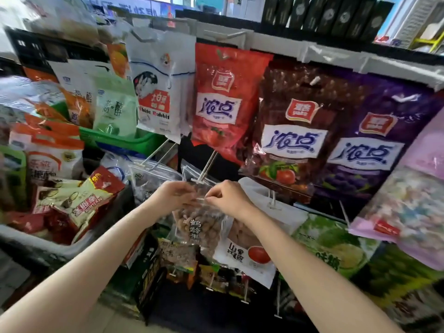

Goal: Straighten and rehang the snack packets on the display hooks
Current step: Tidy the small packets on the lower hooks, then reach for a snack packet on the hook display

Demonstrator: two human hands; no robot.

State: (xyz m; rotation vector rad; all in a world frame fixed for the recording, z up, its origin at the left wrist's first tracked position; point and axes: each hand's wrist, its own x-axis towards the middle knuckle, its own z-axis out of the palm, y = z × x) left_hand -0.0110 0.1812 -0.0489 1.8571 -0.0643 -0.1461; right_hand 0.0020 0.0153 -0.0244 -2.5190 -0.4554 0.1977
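Both hands on the clear nut packet (200,224), mid-rack, just under the white hook (206,168) that sticks out below the red candy bag (222,99). Left hand (171,197) and right hand (229,198) each pinch the packet's top strip, fingers curled tight on the film, one at each top corner. Packet hangs from that grip, tilted a bit, in front of the hawthorn packet (242,254).

Risks:
- Hang hole misses the hook tip (transparent film, hole hard to spot), so the packet goes on crooked or drops toward the lower pegs.
- Pulling the strip sideways could tear the hole.
- Right forearm sits close to the white bag (276,207) on the neighbouring hook; a nudge could knock it askew.

Can't tell: whether the hole is already over the hook, as the fingers cover that spot. Fingertips themselves are hidden behind the knuckles. Frame edges are blurred; the bin of loose packets (67,200) at left is only partly legible.
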